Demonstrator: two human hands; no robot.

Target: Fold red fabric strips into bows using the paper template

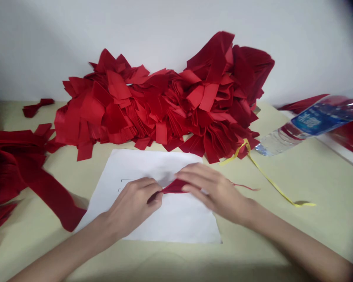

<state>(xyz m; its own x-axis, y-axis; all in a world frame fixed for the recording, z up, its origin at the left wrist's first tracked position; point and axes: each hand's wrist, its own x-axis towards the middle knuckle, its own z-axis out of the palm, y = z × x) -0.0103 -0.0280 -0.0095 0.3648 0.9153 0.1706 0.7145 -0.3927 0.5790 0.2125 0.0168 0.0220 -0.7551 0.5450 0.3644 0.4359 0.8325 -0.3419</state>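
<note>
Fingers of the left hand (133,207) and right hand (211,194) grip a red fabric strip (173,187) (paper (176,223) edges well clear).

Deep red cloth strip (173,187), plain, no print. Big cloth pile (153,105) behind it in mixed reds, bright crimson to darker maroon, all solid. Thin red thread (244,187) trails right. Dark red cloth heap (11,168) at left. White paper sheet (170,219) carries thin dark printed lines (135,181). Yellow ribbon (270,182) runs over a pale beige table (297,235). Clear water bottle (282,141) has a blue label (317,119) with white lettering. White wall (164,27) behind.
</note>
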